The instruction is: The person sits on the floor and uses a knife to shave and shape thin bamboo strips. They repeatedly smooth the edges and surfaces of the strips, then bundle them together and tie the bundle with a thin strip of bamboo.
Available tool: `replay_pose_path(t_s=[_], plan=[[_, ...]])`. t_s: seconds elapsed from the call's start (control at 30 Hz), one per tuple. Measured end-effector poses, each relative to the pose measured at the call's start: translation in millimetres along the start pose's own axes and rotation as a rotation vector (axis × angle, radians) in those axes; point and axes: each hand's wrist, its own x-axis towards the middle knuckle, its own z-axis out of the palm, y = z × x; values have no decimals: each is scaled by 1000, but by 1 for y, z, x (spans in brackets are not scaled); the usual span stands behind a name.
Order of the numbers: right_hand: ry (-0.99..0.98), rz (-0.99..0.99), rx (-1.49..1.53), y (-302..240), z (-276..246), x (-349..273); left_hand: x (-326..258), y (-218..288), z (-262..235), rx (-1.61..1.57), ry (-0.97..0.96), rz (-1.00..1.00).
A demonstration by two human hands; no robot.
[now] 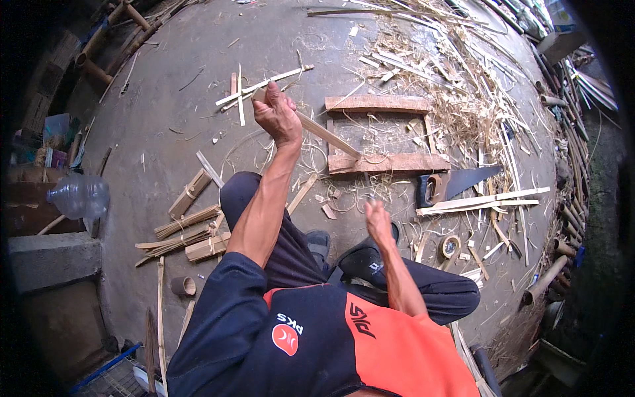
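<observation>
Left hand [276, 119], fingers clasping a pale, flat wooden strip [324, 135], is risking its four-o'clock end skidding off the reddish, rectangular wooden frame [400, 163] if pressed unevenly; right hand's [379, 221] blurred fingers are defying judgement.

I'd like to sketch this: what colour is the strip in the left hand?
Pale tan; the strip shows best in the head view.

The left grip [278, 122] is holding tight, and its thumb [272, 94] is pointing forward. Behind it, the left arm [270, 202] is slanting back. Right of that grip and closer in, the right grip [378, 220] is looking blurry, its arm slanting behind.
</observation>
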Motion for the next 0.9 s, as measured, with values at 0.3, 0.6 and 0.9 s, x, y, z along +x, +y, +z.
replay_pose_path(t_s=[0.3,0.6,0.9], plan=[[-92,205,35,-3,-14,-11,-23,20,-45,135,-70,-40],[-96,2,43,-2,-12,3,-60,25,-83,242,-29,77],[-135,53,80,19,-17,8,-54,23,-94,223,-14,81]])
